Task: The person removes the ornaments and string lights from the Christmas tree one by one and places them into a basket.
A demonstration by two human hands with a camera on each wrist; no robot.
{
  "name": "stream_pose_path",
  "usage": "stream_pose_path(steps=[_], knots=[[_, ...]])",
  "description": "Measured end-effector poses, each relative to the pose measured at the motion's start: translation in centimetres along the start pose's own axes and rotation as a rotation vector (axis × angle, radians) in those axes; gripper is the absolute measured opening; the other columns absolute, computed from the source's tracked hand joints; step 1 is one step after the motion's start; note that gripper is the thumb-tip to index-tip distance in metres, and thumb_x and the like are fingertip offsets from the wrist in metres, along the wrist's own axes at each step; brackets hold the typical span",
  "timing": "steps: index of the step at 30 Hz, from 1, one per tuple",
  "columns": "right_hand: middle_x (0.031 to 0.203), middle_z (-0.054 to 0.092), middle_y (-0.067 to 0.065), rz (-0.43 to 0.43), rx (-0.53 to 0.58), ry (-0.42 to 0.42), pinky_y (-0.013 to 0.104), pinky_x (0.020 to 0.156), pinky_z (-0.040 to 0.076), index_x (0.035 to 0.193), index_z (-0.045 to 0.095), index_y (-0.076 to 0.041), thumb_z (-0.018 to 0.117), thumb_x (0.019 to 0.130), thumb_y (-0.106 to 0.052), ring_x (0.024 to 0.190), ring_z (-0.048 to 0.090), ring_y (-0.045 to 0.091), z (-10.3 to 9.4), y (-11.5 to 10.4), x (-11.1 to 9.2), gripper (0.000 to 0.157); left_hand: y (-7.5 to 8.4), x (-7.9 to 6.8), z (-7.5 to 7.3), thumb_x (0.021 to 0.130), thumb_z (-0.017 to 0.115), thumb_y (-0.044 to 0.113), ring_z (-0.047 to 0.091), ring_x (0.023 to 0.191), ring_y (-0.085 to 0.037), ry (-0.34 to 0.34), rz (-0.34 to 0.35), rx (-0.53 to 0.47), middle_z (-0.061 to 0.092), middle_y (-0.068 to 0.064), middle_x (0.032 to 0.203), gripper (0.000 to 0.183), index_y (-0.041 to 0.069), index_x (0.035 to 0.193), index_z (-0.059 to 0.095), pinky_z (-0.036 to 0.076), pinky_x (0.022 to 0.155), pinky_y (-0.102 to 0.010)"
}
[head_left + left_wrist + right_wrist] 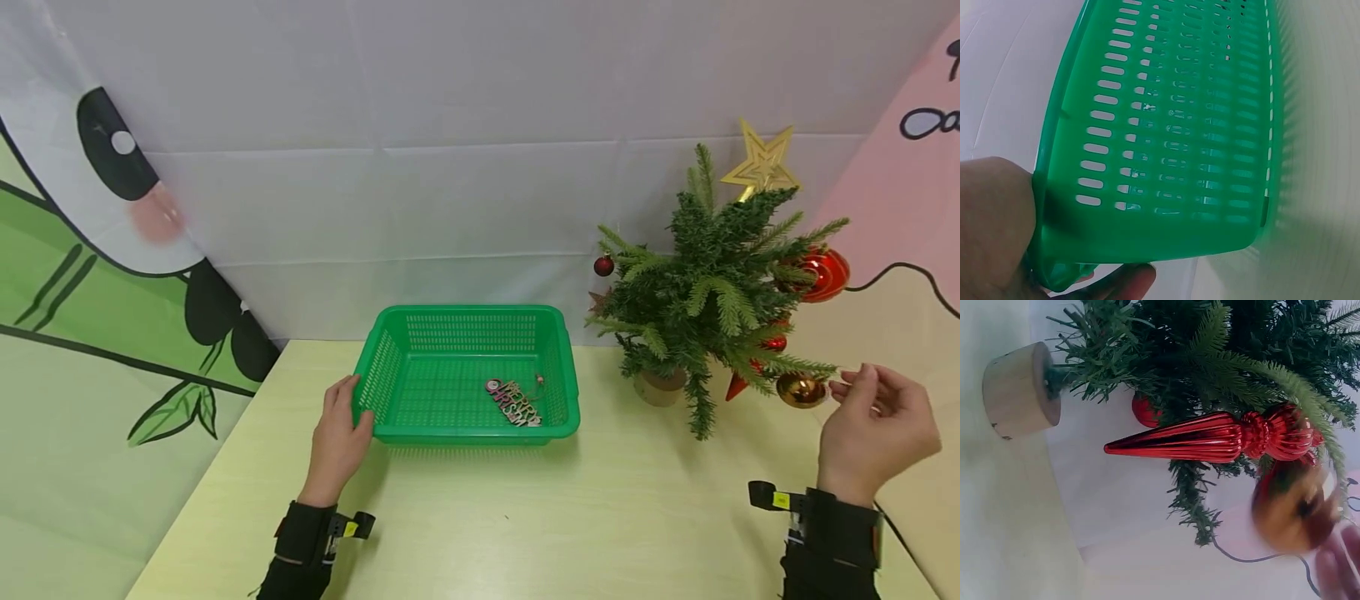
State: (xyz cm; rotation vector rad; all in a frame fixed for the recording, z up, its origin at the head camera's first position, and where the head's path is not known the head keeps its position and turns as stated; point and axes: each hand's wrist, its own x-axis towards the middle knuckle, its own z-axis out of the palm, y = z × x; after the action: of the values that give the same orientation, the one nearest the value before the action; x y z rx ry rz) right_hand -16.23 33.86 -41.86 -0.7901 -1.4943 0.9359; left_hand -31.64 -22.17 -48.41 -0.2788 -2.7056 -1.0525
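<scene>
My left hand (pixel 336 442) grips the rim of a green plastic basket (pixel 465 435) at its near left corner. In the left wrist view, fingers show at the corner of the slotted basket wall (pixel 1147 237). A "Merry Christmas" lettering ornament (pixel 515 403) lies inside, toward the right. On the right, my right hand (pixel 879 425) is raised beside a gold ball ornament (pixel 799 391) on a small Christmas tree (pixel 701 283), fingers loosely bent. In the right wrist view, the blurred ball (pixel 1294 509) hangs close to the fingertips, beside a red ribbed drop ornament (pixel 1179 439).
The tree stands on a round wooden base (pixel 660 388) at the table's back right. It bears a gold star (pixel 762 160), a big red ball (pixel 825 273) and a small dark red ball (pixel 603 266). A black cable (pixel 918 268) runs behind on the right.
</scene>
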Motion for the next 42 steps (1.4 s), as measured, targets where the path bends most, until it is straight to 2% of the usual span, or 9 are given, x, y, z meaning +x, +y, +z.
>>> stream_pose_path(steps=[4,8,13,18,23,26,28,36,42], knots=[[0.080,0.060,-0.028,0.038,0.041,-0.032,0.008,0.076,0.053,0.113,0.076,-0.012,0.061,0.105,-0.025,0.068,0.059,-0.016,0.0,-0.4,0.2,0.021,0.0,0.1,0.1,0.103,0.053,0.007,0.062,0.101,-0.040,0.010,0.008,0.009,0.034,-0.027,0.158,0.057,-0.002,0.157,0.036,0.048,0.069,-0.042],[0.083,0.067,-0.011,0.158,0.290,-0.095,0.008,0.065,0.054,0.108,0.074,-0.012,0.064,0.102,-0.019,0.063,0.066,-0.004,-0.1,0.2,0.9,0.013,0.2,0.0,0.0,0.103,0.054,0.008,0.064,0.099,-0.040,0.027,0.021,0.032,0.036,-0.027,0.158,0.057,-0.002,0.156,0.038,0.050,0.067,-0.044],[0.094,0.068,0.002,0.291,0.524,-0.134,0.013,0.060,0.056,0.106,0.072,-0.007,0.066,0.100,-0.015,0.067,0.068,0.007,-0.1,0.6,1.2,0.012,0.5,-0.1,-0.2,0.104,0.053,0.008,0.063,0.112,-0.044,0.017,0.008,0.013,0.034,-0.027,0.160,0.057,-0.002,0.157,0.036,0.053,0.080,-0.056],[0.095,0.069,-0.001,0.305,0.501,-0.119,0.011,0.071,0.055,0.104,0.075,-0.008,0.067,0.099,-0.015,0.077,0.067,0.006,0.0,1.0,1.3,0.012,0.7,-0.3,-0.3,0.104,0.052,0.006,0.053,0.130,-0.050,0.020,0.017,0.007,0.032,-0.029,0.161,0.053,-0.005,0.155,0.040,0.050,0.093,-0.062],[0.082,0.072,-0.008,0.277,0.421,-0.115,0.009,0.068,0.053,0.101,0.076,-0.010,0.068,0.100,-0.016,0.071,0.067,0.002,0.1,1.5,1.3,0.010,1.1,-0.7,0.0,0.103,0.059,0.009,0.042,0.139,-0.051,0.113,0.128,0.112,0.043,-0.029,0.156,0.046,-0.005,0.146,0.052,0.041,0.105,-0.070],[0.078,0.070,-0.013,0.264,0.339,-0.101,0.008,0.068,0.050,0.100,0.076,-0.016,0.067,0.101,-0.019,0.070,0.064,-0.002,0.3,1.7,1.2,0.009,1.4,-0.8,0.3,0.102,0.064,0.014,0.046,0.139,-0.049,0.144,0.195,0.171,0.049,-0.026,0.153,0.046,-0.002,0.145,0.056,0.040,0.106,-0.070],[0.079,0.069,-0.012,0.273,0.349,-0.096,0.008,0.068,0.051,0.100,0.075,-0.016,0.067,0.101,-0.019,0.070,0.065,-0.001,0.4,1.7,1.2,0.008,1.6,-0.9,0.5,0.102,0.065,0.017,0.047,0.138,-0.048,0.142,0.219,0.187,0.052,-0.024,0.151,0.046,0.000,0.144,0.057,0.039,0.106,-0.070],[0.084,0.074,-0.003,0.288,0.537,-0.206,0.011,0.064,0.051,0.102,0.075,-0.005,0.069,0.098,-0.014,0.066,0.064,0.007,0.5,1.6,1.4,0.011,2.4,-1.2,1.1,0.100,0.070,0.018,0.051,0.135,-0.046,0.161,0.298,0.211,0.057,-0.023,0.146,0.046,0.002,0.142,0.060,0.038,0.110,-0.066],[0.093,0.072,0.009,0.439,0.893,-0.344,0.019,0.066,0.056,0.109,0.070,0.009,0.072,0.095,-0.005,0.073,0.064,0.016,0.0,1.8,1.8,0.020,4.5,-1.9,2.3,0.098,0.072,0.017,0.053,0.134,-0.042,0.156,0.433,0.176,0.059,-0.018,0.144,0.048,0.004,0.142,0.060,0.040,0.111,-0.061]])
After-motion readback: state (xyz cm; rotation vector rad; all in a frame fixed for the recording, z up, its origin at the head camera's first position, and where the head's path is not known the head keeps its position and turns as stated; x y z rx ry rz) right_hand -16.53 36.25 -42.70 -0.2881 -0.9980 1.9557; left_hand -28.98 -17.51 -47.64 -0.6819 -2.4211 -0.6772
